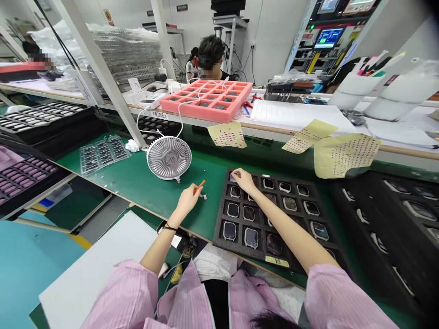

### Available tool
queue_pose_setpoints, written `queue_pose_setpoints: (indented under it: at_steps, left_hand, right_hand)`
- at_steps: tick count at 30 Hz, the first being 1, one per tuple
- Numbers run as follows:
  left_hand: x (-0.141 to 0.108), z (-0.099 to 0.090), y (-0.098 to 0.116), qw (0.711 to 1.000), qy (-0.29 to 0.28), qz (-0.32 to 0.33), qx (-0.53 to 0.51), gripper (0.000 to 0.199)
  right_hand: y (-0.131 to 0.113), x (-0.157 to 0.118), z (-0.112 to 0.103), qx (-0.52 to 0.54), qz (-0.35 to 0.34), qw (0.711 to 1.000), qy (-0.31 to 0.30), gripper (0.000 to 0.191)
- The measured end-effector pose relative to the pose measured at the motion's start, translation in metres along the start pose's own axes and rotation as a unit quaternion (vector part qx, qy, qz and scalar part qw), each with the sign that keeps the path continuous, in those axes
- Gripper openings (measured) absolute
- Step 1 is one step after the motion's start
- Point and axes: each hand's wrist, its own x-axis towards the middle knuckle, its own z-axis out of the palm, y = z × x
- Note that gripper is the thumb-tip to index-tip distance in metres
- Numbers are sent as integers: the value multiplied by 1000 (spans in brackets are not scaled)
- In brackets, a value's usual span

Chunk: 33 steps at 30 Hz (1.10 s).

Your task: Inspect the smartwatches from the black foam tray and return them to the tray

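Observation:
My left hand (pixel 188 199) is closed around a thin orange stick-like tool (pixel 199 187), held above the green bench mat. Small pinkish scraps (pixel 205 197) lie just beside its fingers. My right hand (pixel 243 179) reaches to the far left corner pocket of a black foam tray (pixel 219 228). Its fingers are pinched at a smartwatch (pixel 233 177) there, partly hidden by the fingertips. Other strapless square smartwatches (pixel 251 237) sit face up in the tray's pockets. My right forearm covers several pockets. A yellow label (pixel 277 261) is on the tray's near edge.
A round grey fan (pixel 169 157) stands left of centre, beside a clear plastic tray (pixel 104 155). More black trays (pixel 387 219) of watches lie at right. A shelf above carries a pink foam tray (pixel 206 98) and papers (pixel 298 114). A person (pixel 211 57) sits behind it.

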Motion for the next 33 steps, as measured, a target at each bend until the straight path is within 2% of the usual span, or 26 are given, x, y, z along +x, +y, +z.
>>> queue_pose_setpoints:
  at_steps: [4,6,8,10,12,13,15,18,22,28,33]
  left_hand:
    - [13,-10,-6,998,34,3,49,19]
    - [10,-13,-2,997,42,13,68,16]
    - [-2,-16,9,995,38,53,76,13]
    - [-21,-18,26,986,-7,151,64,11]
    - [-41,-18,44,952,-119,280,37,12]
    - [-50,-17,53,932,-162,321,41,16]
    - [-64,-16,67,906,-203,363,82,23]
    - [-72,-15,80,885,-212,381,165,32]
    - [-73,-15,90,862,-220,385,245,37]
    - [-82,-9,96,871,-211,362,255,33]
    - [-87,-8,100,880,-214,336,260,31]
  right_hand:
    - [-7,-8,-12,-32,-38,999,-5,12]
    - [-14,-20,-27,-40,-53,998,-2,22]
    - [-22,-40,-48,-43,-75,996,-6,30]
    - [-32,-69,-73,-49,-134,990,-19,32]
    - [-42,-103,-98,-51,-177,983,-25,33]
    - [-46,-120,-108,-52,-175,983,-21,34]
    - [-51,-151,-125,-50,-161,986,-5,33]
    - [-46,-186,-138,-28,-129,991,29,30]
    - [-22,-217,-139,-3,-84,991,104,25]
    - [12,-247,-136,7,-50,985,166,22]
    - [23,-259,-129,-17,-65,978,200,21]
